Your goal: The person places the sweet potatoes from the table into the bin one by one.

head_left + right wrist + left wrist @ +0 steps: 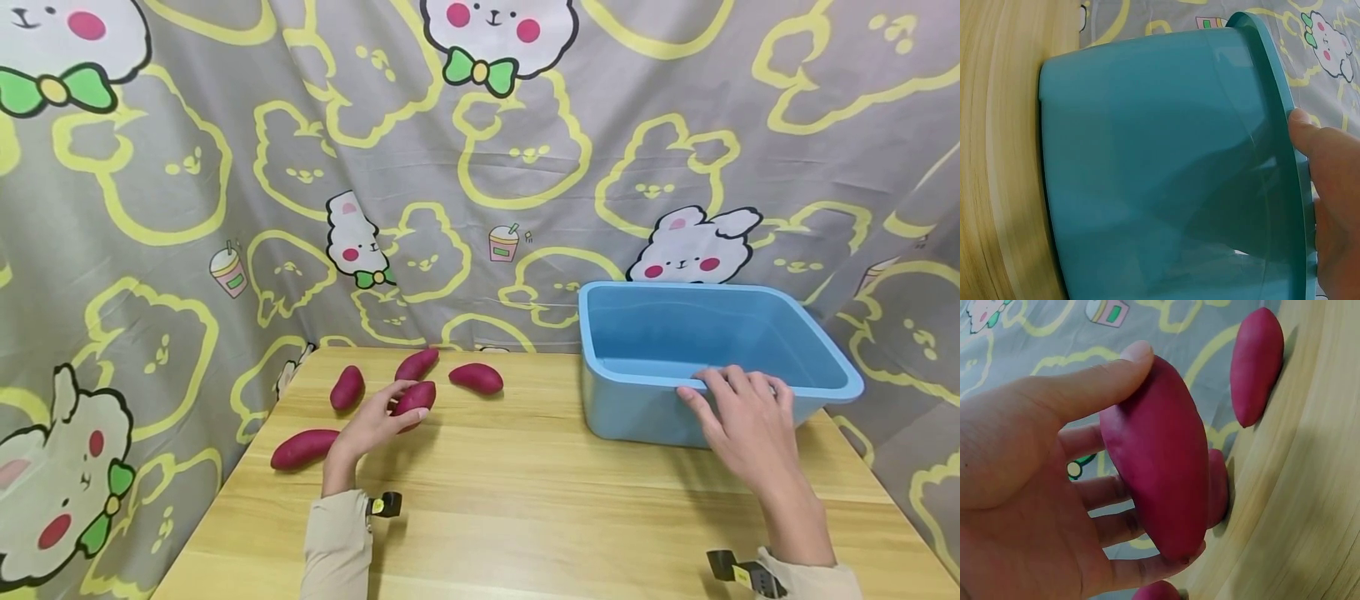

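Note:
My left hand (373, 423) holds a purple-red sweet potato (417, 398) above the table, thumb on one side and fingers on the other. The left wrist view shows this sweet potato (1163, 456) close up, its tapered end by the fingertips. Around that hand lie more sweet potatoes: one at the left (303, 449), one behind it (347, 388), one at the back (417, 364) and one to the right (477, 378). On the right, my right hand (753, 433) grips the near rim of a blue plastic bin (645, 410), fingers over the edge.
The wooden table (517, 500) carries the bin at its right back. A grey curtain (540, 225) with yellow cartoon outlines hangs behind and along both sides. No contents show in the visible part of the bin's inside.

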A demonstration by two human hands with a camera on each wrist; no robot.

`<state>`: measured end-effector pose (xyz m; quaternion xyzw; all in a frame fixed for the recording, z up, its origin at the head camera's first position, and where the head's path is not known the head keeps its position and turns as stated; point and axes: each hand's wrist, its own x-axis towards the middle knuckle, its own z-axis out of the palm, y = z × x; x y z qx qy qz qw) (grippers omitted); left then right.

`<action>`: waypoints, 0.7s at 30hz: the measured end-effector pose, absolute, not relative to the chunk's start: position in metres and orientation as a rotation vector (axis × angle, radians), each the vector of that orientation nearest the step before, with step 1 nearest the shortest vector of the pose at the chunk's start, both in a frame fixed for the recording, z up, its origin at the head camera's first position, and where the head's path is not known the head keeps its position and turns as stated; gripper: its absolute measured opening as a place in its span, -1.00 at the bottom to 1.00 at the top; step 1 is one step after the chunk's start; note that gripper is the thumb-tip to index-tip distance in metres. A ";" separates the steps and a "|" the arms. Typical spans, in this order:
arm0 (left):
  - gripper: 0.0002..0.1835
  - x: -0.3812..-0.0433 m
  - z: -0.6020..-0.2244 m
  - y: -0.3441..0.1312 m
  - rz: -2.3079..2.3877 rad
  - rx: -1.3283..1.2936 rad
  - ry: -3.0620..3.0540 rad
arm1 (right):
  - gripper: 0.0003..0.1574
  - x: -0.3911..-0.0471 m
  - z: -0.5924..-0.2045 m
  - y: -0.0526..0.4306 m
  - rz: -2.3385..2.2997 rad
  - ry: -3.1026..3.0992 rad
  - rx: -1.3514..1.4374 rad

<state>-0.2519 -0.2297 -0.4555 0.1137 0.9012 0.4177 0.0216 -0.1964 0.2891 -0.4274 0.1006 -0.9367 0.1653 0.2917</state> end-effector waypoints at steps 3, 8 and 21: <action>-0.38 -0.254 -0.456 -0.229 1.326 0.363 2.798 | -0.56 -0.196 -0.427 0.289 0.440 -2.496 0.266; -0.37 -0.256 -0.457 -0.228 1.410 0.344 2.801 | -0.57 -0.196 -0.427 0.289 0.442 -2.495 0.266; -0.35 -0.258 -0.454 -0.225 1.523 0.292 2.887 | -0.55 -0.197 -0.427 0.289 0.443 -2.493 0.266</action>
